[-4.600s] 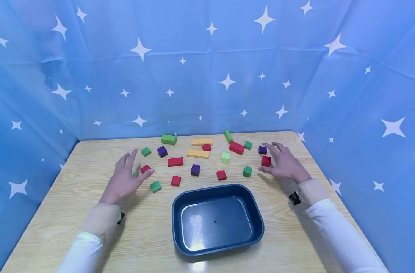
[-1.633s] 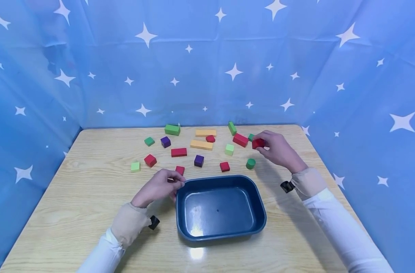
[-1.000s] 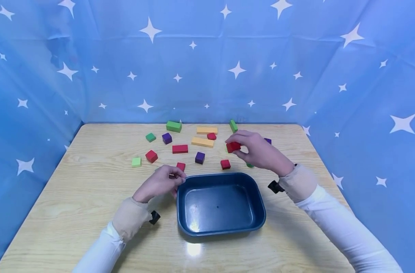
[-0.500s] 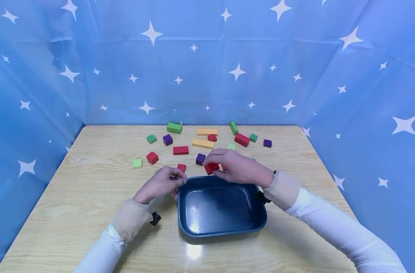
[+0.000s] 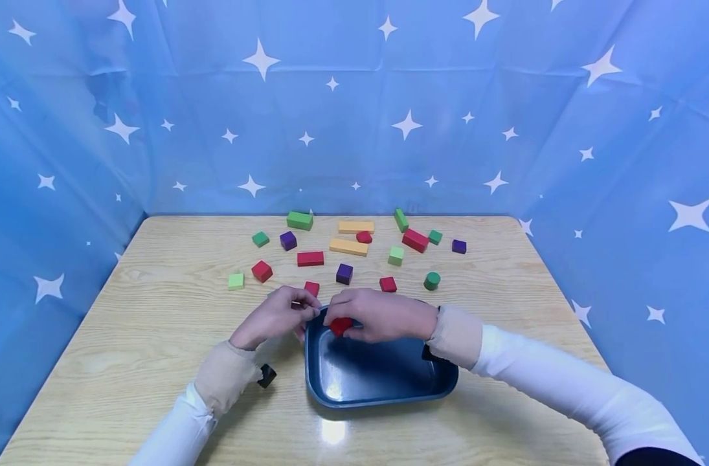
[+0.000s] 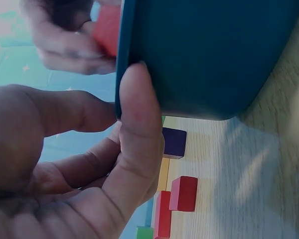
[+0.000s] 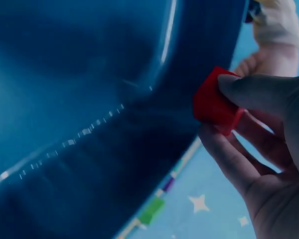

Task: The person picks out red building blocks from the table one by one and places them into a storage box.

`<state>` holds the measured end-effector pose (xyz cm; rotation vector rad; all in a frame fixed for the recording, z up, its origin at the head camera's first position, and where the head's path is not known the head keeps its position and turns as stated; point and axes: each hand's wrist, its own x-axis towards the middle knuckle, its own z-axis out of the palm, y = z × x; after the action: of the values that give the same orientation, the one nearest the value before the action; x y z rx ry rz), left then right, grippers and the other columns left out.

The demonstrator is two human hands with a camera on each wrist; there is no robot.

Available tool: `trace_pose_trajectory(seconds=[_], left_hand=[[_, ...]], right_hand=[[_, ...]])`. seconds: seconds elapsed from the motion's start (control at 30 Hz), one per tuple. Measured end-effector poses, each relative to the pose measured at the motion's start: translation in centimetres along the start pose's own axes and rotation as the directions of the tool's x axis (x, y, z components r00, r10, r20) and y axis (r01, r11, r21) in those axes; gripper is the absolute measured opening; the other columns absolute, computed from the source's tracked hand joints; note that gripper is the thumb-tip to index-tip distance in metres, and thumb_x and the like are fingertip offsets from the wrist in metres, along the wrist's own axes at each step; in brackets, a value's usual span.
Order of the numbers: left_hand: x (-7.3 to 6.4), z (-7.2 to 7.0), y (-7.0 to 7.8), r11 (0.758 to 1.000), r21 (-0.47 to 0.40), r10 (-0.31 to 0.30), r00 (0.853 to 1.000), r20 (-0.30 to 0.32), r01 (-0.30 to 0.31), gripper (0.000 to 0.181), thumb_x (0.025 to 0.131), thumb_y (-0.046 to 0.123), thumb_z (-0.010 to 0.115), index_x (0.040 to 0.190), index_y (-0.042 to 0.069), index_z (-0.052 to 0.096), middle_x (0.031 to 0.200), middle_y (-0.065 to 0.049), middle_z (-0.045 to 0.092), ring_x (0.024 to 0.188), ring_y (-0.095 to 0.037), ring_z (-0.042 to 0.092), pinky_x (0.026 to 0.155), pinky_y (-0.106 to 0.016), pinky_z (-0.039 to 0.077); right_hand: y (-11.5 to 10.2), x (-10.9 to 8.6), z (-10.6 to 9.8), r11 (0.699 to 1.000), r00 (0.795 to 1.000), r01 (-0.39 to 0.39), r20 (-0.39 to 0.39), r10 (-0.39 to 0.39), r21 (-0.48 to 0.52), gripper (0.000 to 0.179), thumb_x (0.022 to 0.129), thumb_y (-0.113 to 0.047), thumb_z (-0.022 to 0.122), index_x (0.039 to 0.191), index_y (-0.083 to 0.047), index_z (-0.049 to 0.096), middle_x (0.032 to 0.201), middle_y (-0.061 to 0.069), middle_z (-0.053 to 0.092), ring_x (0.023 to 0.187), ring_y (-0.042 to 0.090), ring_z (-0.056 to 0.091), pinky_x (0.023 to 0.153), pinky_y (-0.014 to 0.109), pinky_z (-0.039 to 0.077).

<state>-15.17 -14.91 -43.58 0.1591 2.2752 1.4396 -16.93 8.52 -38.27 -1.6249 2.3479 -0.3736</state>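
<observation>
My right hand (image 5: 386,315) pinches a red block (image 5: 339,326) between thumb and fingers, over the far left corner of a dark blue plastic tub (image 5: 383,402). In the right wrist view the red block (image 7: 214,102) shows its flat faces, thumb on one side and fingertips on the other, with the tub's inner wall behind it. At that same corner my left hand (image 5: 274,316) grips the rim. The left wrist view has the thumb and a finger (image 6: 139,112) on either side of the tub wall (image 6: 204,55). The visible tub floor (image 5: 366,372) holds no blocks.
Loose blocks lie scattered beyond the tub: red block (image 5: 261,271), purple cube (image 5: 344,274), orange bar (image 5: 349,247), green cylinder (image 5: 432,281), light green cube (image 5: 396,256) and several more. A blue starry curtain (image 5: 331,162) stands behind the wooden table (image 5: 127,362).
My right hand has picked up the red block at the table's right and carried it left and nearer, over the tub. My left hand has come from the left blocks to the tub's rim.
</observation>
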Motion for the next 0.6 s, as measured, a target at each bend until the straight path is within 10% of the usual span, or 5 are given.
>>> trace_pose_trajectory(seconds=[0.6], left_hand=[[-0.1,0.0,0.2,1.0,-0.013,-0.011,1.0,0.002,0.011,0.014,0.102,0.007,0.06,0.109,0.002,0.072,0.092,-0.011,0.067,0.065,-0.018,0.064,0.064,-0.034,0.062]], right_hand=[[0.4,1.5,3.4,0.998,0.979,0.027,0.201,-0.014,-0.062,0.034,0.093,-0.014,0.076,0.127,-0.018,0.07,0.127,-0.003,0.068,0.112,0.01,0.06,0.105,0.02,0.051]])
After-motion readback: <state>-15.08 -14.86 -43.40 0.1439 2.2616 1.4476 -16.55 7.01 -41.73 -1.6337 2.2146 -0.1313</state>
